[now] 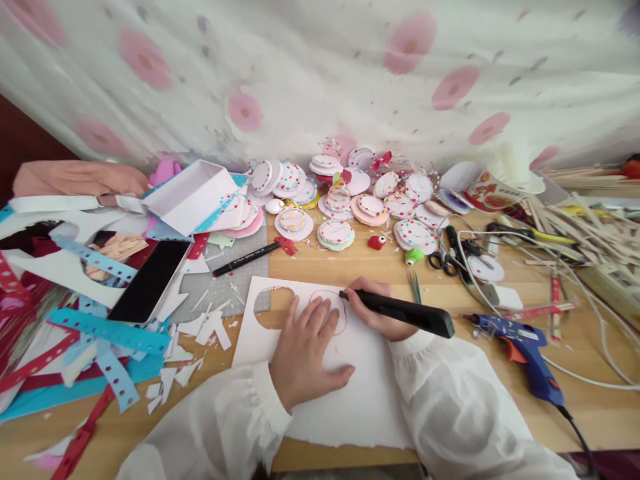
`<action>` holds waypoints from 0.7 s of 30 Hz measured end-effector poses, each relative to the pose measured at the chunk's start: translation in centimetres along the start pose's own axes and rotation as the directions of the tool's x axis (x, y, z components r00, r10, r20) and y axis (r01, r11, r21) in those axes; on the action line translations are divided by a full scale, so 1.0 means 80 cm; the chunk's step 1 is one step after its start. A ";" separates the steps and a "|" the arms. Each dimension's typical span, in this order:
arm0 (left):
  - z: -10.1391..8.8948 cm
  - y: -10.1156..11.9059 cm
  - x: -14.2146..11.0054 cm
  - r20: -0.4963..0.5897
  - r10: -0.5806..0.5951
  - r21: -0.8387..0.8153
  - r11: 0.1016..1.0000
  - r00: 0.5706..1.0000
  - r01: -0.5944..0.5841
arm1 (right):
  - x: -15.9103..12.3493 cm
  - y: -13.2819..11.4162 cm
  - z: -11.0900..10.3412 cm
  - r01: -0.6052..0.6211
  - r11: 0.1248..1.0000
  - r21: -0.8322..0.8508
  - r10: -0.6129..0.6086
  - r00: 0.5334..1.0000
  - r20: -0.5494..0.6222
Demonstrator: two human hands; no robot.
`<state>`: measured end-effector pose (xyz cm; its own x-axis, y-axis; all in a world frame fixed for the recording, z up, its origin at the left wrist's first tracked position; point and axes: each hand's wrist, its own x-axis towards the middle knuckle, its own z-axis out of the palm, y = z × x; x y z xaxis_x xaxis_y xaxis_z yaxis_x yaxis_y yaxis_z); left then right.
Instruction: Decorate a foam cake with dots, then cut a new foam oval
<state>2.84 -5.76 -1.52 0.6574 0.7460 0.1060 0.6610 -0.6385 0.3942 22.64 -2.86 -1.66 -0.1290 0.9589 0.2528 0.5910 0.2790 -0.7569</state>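
Observation:
A white sheet of thick paper [360,400] lies on the table before me, with a round hole cut near its upper left corner and a reddish-pink circle [345,319] drawn beside the hole. My left hand [313,350] presses flat on the sheet, fingers spread, partly covering the drawn circle. In my right hand [383,313] is a black utility knife [405,312], its front end at the circle's upper right edge. Whether its blade is in the paper I cannot tell. A black marker [246,259] lies on a grey cutting mat [220,290] behind the sheet.
Decorated paper discs [336,233] crowd the back. Paper scraps, ribbons and a phone [150,280] cover the left. A blue glue gun [525,357], white cables, scissors [443,263] and wooden sticks [595,233] lie right. Tweezers [415,287] are beyond my right hand.

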 end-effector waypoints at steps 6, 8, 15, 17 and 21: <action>0.001 0.002 -0.004 0.007 0.031 0.051 0.998 1.000 -0.031 | 0.008 -0.001 -0.009 -0.054 0.999 0.008 0.053 0.996 0.074; 0.003 0.006 -0.005 0.008 0.037 0.074 0.997 0.999 -0.037 | 0.015 0.001 -0.014 -0.031 0.999 0.034 0.026 0.990 0.135; 0.017 0.026 -0.004 -0.018 -0.042 0.112 0.993 0.999 0.044 | 0.015 0.012 -0.019 0.060 0.994 0.090 -0.076 0.981 0.181; 0.018 0.029 -0.003 -0.015 -0.047 0.115 0.992 0.999 0.048 | 0.006 0.015 -0.016 0.066 0.996 0.067 -0.073 0.990 0.118; 0.019 0.028 -0.002 -0.020 -0.045 0.111 0.993 0.999 0.047 | -0.003 0.015 -0.012 0.068 0.996 0.050 -0.073 0.994 0.086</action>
<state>4.77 -7.57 -2.03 0.6197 0.7775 0.1067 0.7271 -0.6200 0.2948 24.16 -2.80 -2.03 -0.2394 0.9370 0.2545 0.5400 0.3463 -0.7672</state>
